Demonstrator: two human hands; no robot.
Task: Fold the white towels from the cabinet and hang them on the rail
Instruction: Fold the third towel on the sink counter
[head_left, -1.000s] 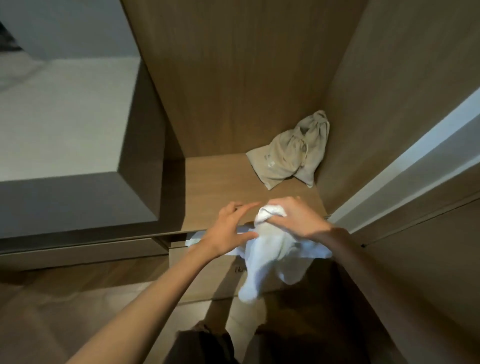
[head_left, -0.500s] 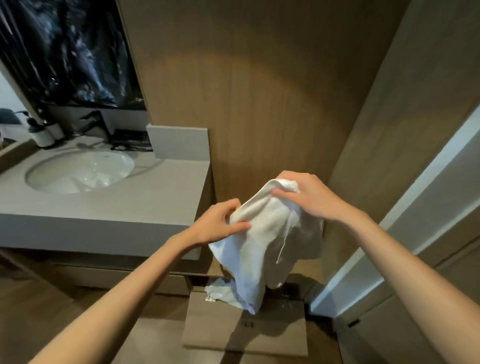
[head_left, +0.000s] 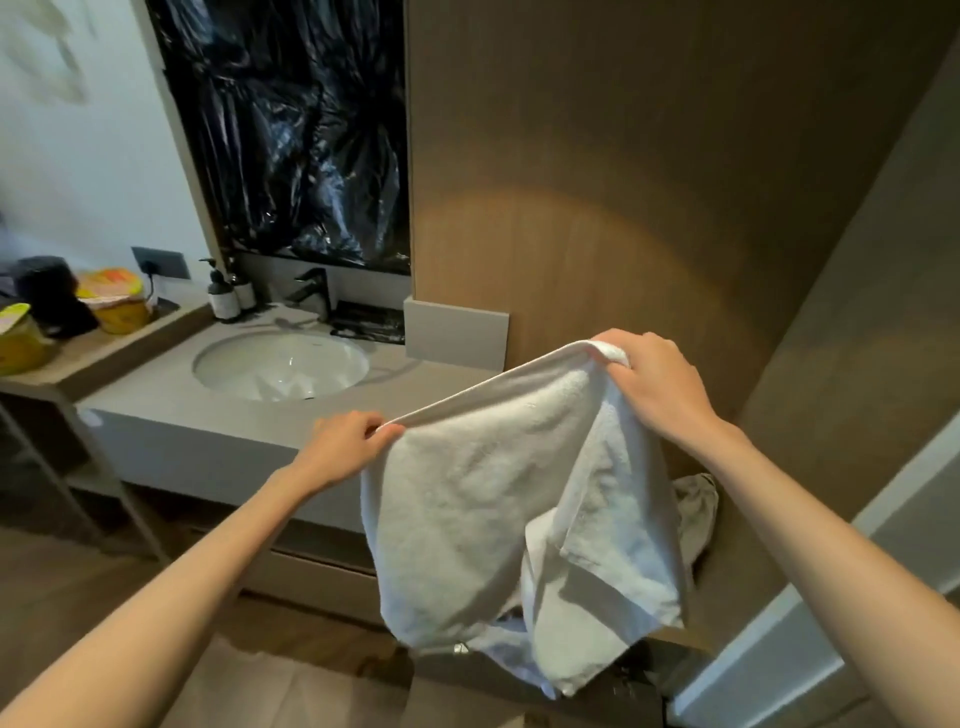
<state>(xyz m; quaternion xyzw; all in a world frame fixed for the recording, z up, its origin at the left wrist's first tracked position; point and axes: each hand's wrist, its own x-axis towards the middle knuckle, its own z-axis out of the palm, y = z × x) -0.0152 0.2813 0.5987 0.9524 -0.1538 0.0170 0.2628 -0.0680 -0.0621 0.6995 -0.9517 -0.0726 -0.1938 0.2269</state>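
You held the white towel (head_left: 498, 499) up in front of you with both hands, well above the floor. Your left hand (head_left: 340, 449), at about 9 o'clock of the towel, was closed, thumb and fingers pinching the top hem at its left corner. Your right hand (head_left: 657, 387), higher and at about 1 o'clock of the towel, was curled in a fist around the other top corner, a bunch of cloth gathered under the fingers. The hem ran taut between the two hands, sloping up from left to right. Below it the towel hung loose and partly doubled on itself, with a fold down its right side and its lowest corners dangling at about 6 o'clock.

Just behind the towel, at about 3 o'clock of it, a beige cloth (head_left: 696, 514) showed against the wooden cabinet wall (head_left: 623, 182), partly hidden by the towel. Farther off at 10 o'clock stood the grey vanity counter (head_left: 171, 410) with its round white basin (head_left: 280, 366) sunk in it. Beyond the basin were a dark tap (head_left: 314, 291) and two pump bottles (head_left: 226, 296), and above them crumpled black plastic sheeting (head_left: 296, 130). At far 9 o'clock, yellow containers (head_left: 117, 301) sat on a side shelf.
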